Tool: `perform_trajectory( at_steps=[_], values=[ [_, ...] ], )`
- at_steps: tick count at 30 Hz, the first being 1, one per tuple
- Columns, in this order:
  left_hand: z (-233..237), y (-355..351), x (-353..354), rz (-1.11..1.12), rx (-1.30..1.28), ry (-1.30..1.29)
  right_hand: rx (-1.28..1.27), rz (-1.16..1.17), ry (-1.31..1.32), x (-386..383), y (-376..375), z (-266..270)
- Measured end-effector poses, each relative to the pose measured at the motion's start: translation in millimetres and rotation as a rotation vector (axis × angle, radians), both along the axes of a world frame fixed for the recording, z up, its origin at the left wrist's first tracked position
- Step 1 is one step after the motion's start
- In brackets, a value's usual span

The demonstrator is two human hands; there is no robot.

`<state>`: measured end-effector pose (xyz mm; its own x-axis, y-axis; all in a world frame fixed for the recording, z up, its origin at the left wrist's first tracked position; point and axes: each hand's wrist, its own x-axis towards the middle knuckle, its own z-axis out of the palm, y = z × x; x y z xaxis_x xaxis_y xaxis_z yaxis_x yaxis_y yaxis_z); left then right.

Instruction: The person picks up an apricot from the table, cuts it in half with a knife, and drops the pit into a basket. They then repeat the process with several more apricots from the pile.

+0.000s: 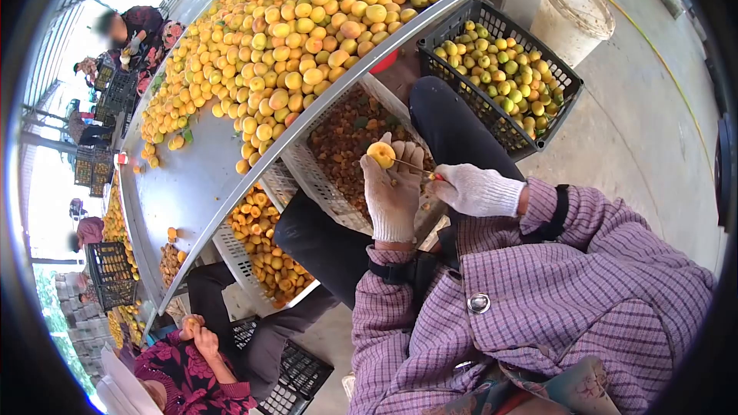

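My left hand (393, 192), in a white knit glove, grips a yellow-orange apricot (381, 154) at its fingertips, with a hollow showing in the fruit's face. From the right, my gloved right hand (480, 190) closes around the red handle of a thin-shafted metal tool (415, 168). The shaft points across my left fingers toward the apricot; its tip is hard to see. Both hands are above a white slatted crate (311, 177) holding brown apricot pits and scraps, between my knees.
A metal table (181, 177) heaped with apricots (292, 31) curves past the crates. Halved apricots fill another white crate (237, 257). To my right stand a black crate (470, 98) of greener apricots and a white bucket (573, 23). A co-worker (192, 361) sits close at lower left.
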<state>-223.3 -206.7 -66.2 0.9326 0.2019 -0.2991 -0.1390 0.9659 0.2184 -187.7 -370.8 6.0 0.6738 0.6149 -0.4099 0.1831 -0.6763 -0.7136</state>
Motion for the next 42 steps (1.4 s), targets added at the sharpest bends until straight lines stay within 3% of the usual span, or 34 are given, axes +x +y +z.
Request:
perform_trajectory(
  at_steps=[5, 15, 21, 25, 27, 29, 33, 35, 39, 40, 42],
  values=[
    [-14.8, 8.4, -4.3, -0.038, 0.042, -0.123, -0.023, -0.014, 0.066, 3.1, -11.9, 25.5],
    [-6.1, -3.3, -8.8, -0.113, 0.37, -0.149, 0.065, -0.036, -0.008, 8.9, 2.3, 0.8],
    [-16.5, -10.0, -12.1, -0.123, 0.173, -0.078, -0.021, -0.026, 0.002, 1.8, -2.8, -7.8],
    [-19.4, -7.4, -10.3, -0.14, 0.226, -0.101, 0.066, -0.006, 0.06, 11.5, -3.6, -28.8],
    [-14.3, -1.9, -9.9, -0.225, 0.477, -0.047, 0.08, 0.0, 0.062, 15.1, -0.2, -29.1],
    [-11.6, -6.5, -11.9, -0.241, 0.399, -0.058, 0.134, -0.055, 0.19, 15.7, 3.3, -18.5],
    [-14.6, -11.1, -8.7, -0.162, 0.168, -0.045, 0.013, -0.049, -0.041, 4.6, 7.1, -26.5],
    [-15.2, -8.7, -7.7, -0.159, 0.122, -0.094, 0.01, -0.022, -0.006, 4.0, 4.0, -19.2],
    [-1.8, -4.0, -13.7, -0.345, 0.362, -0.122, 0.114, 0.029, -0.094, 11.7, -1.2, -39.2],
    [-17.3, 2.2, -13.3, -0.322, 0.423, -0.067, 0.161, 0.064, -0.13, 16.8, -4.3, -42.9],
    [6.2, 4.8, -13.8, -0.358, 0.526, -0.04, 0.154, 0.19, -0.102, 28.0, -5.1, -58.4]
  ],
)
